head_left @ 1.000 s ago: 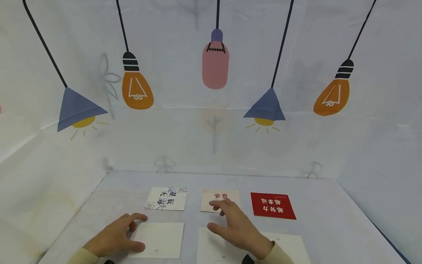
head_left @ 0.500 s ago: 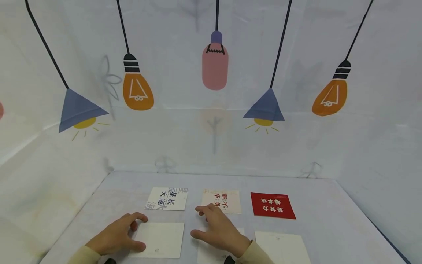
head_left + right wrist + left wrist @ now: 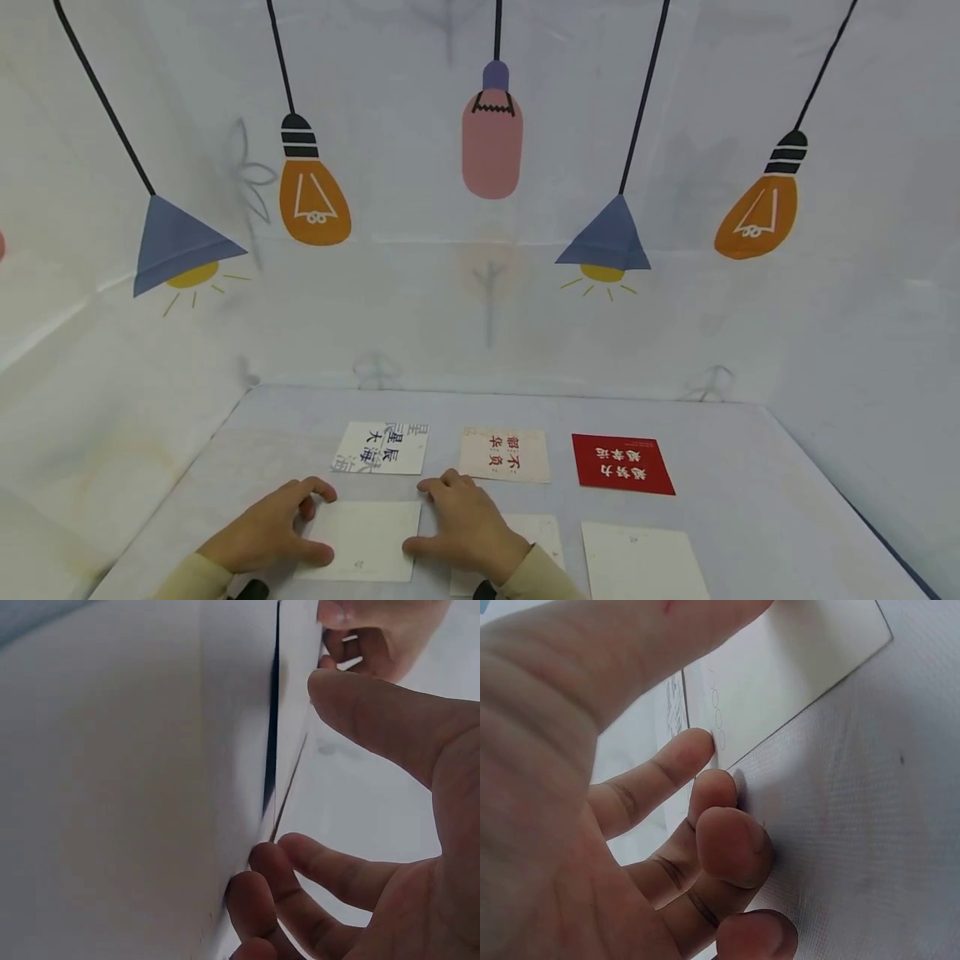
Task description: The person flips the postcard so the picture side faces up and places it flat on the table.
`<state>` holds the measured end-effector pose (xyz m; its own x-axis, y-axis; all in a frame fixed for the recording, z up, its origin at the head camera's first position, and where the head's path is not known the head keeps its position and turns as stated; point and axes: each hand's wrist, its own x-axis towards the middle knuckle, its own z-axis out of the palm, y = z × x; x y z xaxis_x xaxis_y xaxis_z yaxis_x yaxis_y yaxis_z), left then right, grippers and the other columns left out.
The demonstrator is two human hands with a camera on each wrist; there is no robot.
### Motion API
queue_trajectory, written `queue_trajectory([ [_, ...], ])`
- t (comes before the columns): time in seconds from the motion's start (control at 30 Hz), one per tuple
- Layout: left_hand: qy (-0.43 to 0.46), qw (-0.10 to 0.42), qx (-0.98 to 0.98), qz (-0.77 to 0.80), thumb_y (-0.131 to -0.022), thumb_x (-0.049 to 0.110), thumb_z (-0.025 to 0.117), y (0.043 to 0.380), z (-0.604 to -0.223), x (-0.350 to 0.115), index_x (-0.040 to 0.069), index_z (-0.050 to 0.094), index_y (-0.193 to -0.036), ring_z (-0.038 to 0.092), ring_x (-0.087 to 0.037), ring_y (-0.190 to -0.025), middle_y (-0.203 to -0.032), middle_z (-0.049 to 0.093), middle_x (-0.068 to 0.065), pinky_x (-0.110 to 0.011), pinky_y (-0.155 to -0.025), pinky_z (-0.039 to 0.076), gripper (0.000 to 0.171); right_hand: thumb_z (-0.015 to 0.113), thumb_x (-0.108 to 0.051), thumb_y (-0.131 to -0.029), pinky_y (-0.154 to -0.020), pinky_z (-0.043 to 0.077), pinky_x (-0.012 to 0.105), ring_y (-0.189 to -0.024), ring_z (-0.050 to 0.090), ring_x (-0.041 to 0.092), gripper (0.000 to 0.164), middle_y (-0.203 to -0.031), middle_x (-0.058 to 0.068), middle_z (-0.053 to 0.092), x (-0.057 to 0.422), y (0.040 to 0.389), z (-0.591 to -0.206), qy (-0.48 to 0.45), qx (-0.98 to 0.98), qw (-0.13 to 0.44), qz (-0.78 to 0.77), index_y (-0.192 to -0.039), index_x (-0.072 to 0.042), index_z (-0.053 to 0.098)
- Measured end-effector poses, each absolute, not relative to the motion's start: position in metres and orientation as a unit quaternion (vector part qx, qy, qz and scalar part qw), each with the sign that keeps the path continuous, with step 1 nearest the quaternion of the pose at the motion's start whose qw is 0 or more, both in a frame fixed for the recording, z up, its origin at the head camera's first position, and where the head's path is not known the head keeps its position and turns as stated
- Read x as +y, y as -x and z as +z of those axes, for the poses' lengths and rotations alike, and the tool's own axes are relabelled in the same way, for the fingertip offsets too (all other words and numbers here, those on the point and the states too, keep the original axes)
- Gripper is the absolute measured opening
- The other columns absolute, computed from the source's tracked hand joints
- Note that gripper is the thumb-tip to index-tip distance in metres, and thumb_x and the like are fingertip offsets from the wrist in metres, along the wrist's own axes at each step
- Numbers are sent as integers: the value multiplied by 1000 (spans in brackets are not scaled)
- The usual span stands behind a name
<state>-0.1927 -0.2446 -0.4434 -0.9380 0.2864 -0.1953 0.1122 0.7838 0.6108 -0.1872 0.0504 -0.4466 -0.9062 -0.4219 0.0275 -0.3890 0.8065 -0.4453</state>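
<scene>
A blank cream card (image 3: 365, 540) lies face down on the table before me, between both hands. My left hand (image 3: 264, 527) is at its left side, thumb at the near part and index finger by the far corner. In the left wrist view the left index fingertip (image 3: 697, 744) meets the card's edge. My right hand (image 3: 468, 527) is at its right side, thumb tip by the right edge and fingers by the far right corner. Under the right hand, a second cream card (image 3: 538, 533) is partly hidden. A third cream card (image 3: 641, 558) lies further right.
Behind these is a row of printed cards: a white one with blue characters (image 3: 381, 447), a cream one with red characters (image 3: 504, 455) and a red one with white characters (image 3: 624, 464). A white sheet wall (image 3: 420, 325) with printed lamps closes off the back.
My right hand has moved left, from over the middle cream card to the right edge of the left one. My left hand has stayed at the left card's edge.
</scene>
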Motion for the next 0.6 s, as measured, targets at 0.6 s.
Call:
queue_trajectory([
  [0.6,-95,146,923,342,-87,43,79,187,-441,-248,5,56,-134,51,-17,-69,-78,56,-1,-28,-61,39,64,95,-46,-63,-76,46,30,-80,47,12,67,-99,-3,51,36,182,-446,202,946,28,-253,-116,-18,66],
])
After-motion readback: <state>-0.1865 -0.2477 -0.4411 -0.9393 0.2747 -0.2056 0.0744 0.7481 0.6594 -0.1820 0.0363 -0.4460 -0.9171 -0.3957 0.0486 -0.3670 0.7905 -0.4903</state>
